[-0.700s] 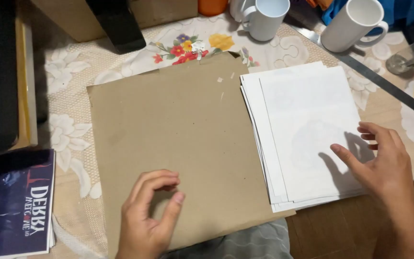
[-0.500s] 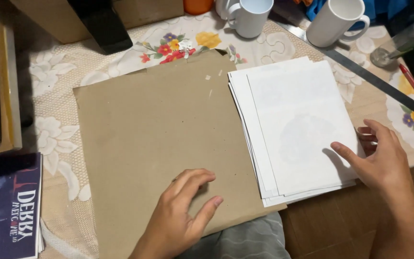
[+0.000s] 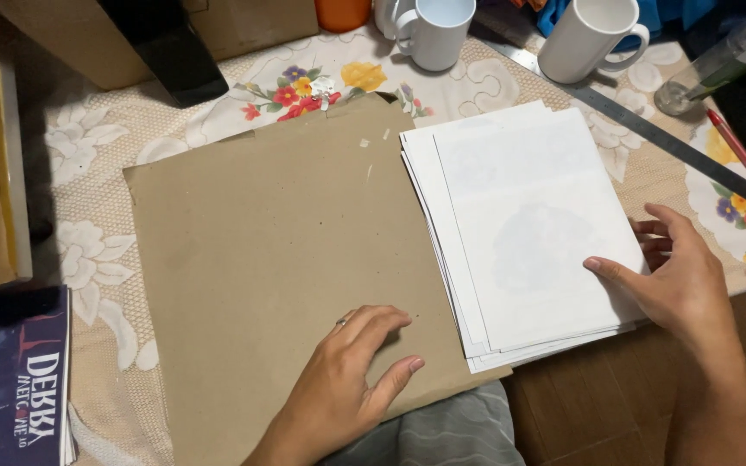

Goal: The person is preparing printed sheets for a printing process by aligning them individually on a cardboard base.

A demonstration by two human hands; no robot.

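The right hand [image 3: 684, 280] rests with loosely spread fingers on the right edge of the white paper stack [image 3: 524, 229] — its long axis runs toward the upper frame. The left hand [image 3: 351, 380] (flat, gripping nothing) lies on the brown cardboard sheet [image 3: 278, 267], just left of the stack.

Single head-worn camera, aimed steeply downward at close range onto the desk [image 3: 88, 216]; both hands enter from the bottom edge.

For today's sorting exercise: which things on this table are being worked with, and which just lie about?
In use:
left hand flat on brown card sheet
right hand on stack of white paper

Lying about:
two white mugs
metal ruler
red pencil
dark book
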